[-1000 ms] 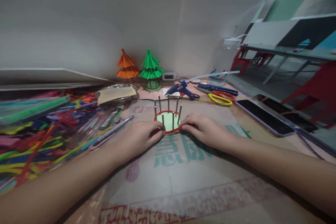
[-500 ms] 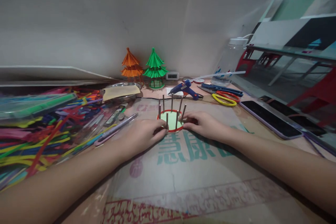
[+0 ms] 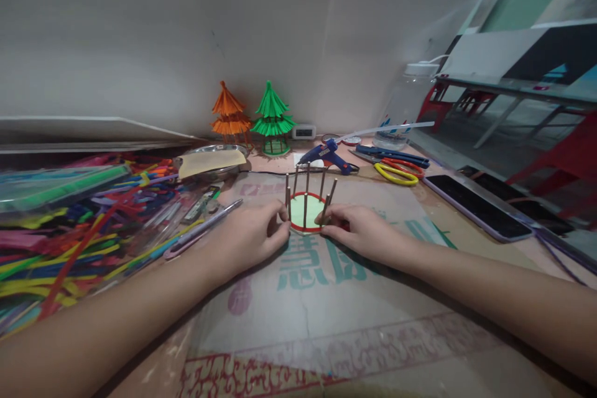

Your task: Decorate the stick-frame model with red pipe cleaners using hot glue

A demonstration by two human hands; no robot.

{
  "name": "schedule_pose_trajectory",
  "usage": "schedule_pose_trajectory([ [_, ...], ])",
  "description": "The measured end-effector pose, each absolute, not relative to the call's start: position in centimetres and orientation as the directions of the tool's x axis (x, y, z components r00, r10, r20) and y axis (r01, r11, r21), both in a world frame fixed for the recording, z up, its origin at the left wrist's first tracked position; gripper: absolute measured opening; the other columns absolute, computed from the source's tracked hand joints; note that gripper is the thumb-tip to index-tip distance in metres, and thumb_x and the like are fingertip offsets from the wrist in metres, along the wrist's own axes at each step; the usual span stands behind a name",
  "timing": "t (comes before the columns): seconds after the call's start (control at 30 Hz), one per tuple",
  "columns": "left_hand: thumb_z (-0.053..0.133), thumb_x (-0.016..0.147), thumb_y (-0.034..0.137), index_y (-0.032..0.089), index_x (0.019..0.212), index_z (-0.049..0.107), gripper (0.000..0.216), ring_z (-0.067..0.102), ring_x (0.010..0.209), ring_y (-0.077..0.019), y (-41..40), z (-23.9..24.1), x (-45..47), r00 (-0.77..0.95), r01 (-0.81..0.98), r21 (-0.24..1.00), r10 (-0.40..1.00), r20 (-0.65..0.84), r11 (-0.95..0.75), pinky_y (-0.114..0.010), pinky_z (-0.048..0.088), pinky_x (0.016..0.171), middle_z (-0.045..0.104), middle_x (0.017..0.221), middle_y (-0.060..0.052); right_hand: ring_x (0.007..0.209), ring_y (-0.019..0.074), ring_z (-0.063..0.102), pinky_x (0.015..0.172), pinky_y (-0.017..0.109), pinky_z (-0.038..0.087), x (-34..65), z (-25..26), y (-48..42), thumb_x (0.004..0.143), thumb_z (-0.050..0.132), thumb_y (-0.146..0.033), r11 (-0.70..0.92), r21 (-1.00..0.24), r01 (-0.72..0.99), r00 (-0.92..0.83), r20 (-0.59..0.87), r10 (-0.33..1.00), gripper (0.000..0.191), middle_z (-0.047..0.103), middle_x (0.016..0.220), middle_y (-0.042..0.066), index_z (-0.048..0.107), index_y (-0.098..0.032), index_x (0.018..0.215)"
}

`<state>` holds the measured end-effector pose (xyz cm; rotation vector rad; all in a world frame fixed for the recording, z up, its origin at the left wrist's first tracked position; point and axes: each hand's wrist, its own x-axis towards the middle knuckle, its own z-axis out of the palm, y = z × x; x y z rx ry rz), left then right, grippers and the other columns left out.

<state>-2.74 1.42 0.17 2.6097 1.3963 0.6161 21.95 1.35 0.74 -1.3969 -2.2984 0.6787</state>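
A round pale-green base (image 3: 304,209) with a red rim lies flat on the printed sheet in front of me. Several thin brown posts (image 3: 305,210) stand upright around its edge, some leaning slightly outward. My left hand (image 3: 259,227) has its thumb and fingers curled in at the left side of the rim, beside a post. On the right side my right hand (image 3: 359,227) pinches the rim at the foot of another post, with one fingertip over the green surface. The exact contact under the fingertips is partly hidden.
Behind the base lies a blue glue gun (image 3: 329,155), with yellow-and-red-handled scissors (image 3: 396,173) to its right. Orange (image 3: 228,115) and green (image 3: 272,118) small pavilions stand by the wall. Colourful pipe cleaners (image 3: 69,249) heap up at left; a phone (image 3: 476,205) lies right.
The base has turned between my hands, so its posts stand in different places around the rim. Both hands stay at its sides, the left slightly further left.
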Motion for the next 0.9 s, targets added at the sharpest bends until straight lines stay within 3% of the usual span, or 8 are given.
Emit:
schedule_pose_trajectory([
  [0.1,0.052,0.093,0.035,0.020,0.103,0.066,0.022,0.067,0.070,-0.0187,0.7,0.3,-2.3,0.558,0.745,0.242,0.780,0.283,-0.621,-0.028,0.041,0.060,0.074,0.084,-0.004,0.069,0.0144,0.057,0.064,0.026,0.038,22.0,0.7,1.5,0.089,0.062,-0.026,0.403,-0.581,0.707,-0.452,0.068,0.889,0.016,0.069,0.080,0.002,0.071,-0.017,0.099],
  [0.27,0.047,0.098,0.036,0.023,0.111,0.068,0.029,0.072,0.091,-0.0219,1.0,-0.1,-1.9,0.604,0.713,0.266,0.761,0.239,-0.649,-0.031,0.048,0.077,0.077,0.105,-0.005,0.067,0.0136,0.055,0.063,0.025,0.037,21.8,0.7,1.4,0.089,0.062,-0.026,0.394,-0.569,0.722,-0.442,0.060,0.895,0.015,0.067,0.078,0.001,0.071,-0.018,0.099],
  [0.53,0.052,0.096,0.031,0.023,0.100,0.069,0.020,0.070,0.077,-0.0184,1.4,-0.3,-1.6,0.533,0.745,0.331,0.815,0.226,-0.579,-0.028,0.044,0.066,0.077,0.092,-0.001,0.066,0.0133,0.055,0.061,0.025,0.036,21.4,0.6,1.4,0.090,0.063,-0.028,0.395,-0.561,0.727,-0.448,0.047,0.893,0.016,0.067,0.077,0.001,0.070,-0.019,0.101],
  [0.77,0.047,0.100,0.036,0.021,0.098,0.071,0.028,0.071,0.083,-0.0203,1.1,-0.5,-2.1,0.644,0.703,0.155,0.714,0.275,-0.694,-0.029,0.047,0.072,0.077,0.092,-0.004,0.068,0.0141,0.058,0.062,0.026,0.038,21.5,0.6,1.4,0.091,0.062,-0.028,0.407,-0.574,0.711,-0.464,0.052,0.884,0.016,0.069,0.079,0.002,0.071,-0.019,0.100],
  [0.9,0.048,0.100,0.036,0.022,0.099,0.073,0.029,0.071,0.084,-0.0206,1.1,-0.3,-2.1,0.655,0.688,0.162,0.701,0.282,-0.708,-0.030,0.048,0.074,0.078,0.095,-0.004,0.069,0.0145,0.058,0.063,0.026,0.038,21.5,0.5,1.5,0.091,0.062,-0.028,0.409,-0.571,0.712,-0.463,0.056,0.885,0.016,0.069,0.080,0.002,0.071,-0.019,0.100],
])
